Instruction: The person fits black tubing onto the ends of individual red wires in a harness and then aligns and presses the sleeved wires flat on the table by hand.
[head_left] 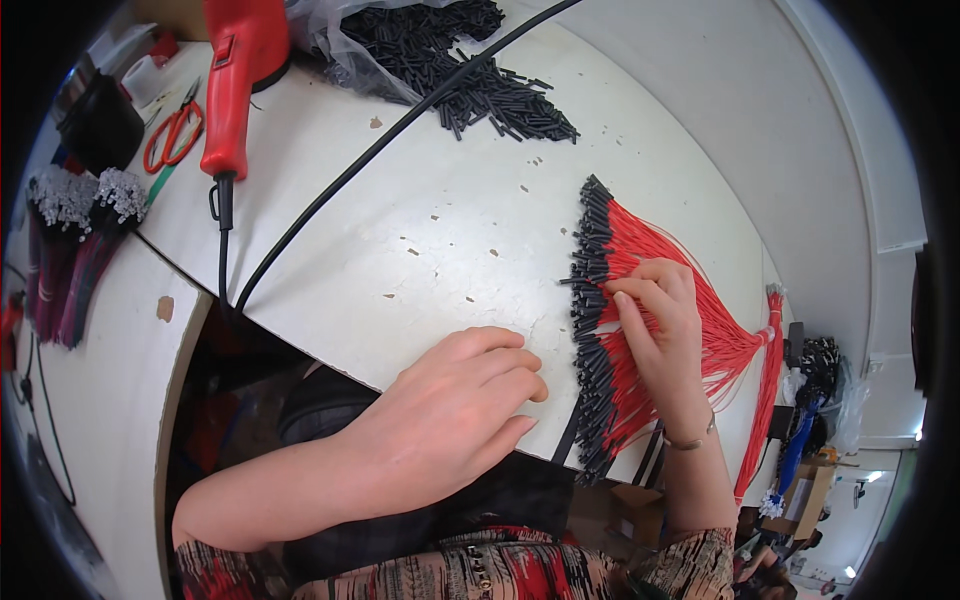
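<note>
A fan of thin red wires (715,300) is spread over the right part of the white table, tied into a bundle at its far right. Short black tubes (596,395) cover the wires' left ends in a ragged row. My right hand (665,310) lies over the fan, thumb and forefinger pinched on a red wire close to its black tube. My left hand (465,400) rests at the table's near edge, left of the row of tubes. Its fingers are loosely bent with the thumb apart, and nothing shows in it.
A clear bag (345,50) spills a pile of black tubes (500,95) at the back. A red heat gun (232,95) trails its black cable (370,155) across the table. Red-handled scissors (175,135), a black cup (98,120) and dark wire bundles (65,270) are at left.
</note>
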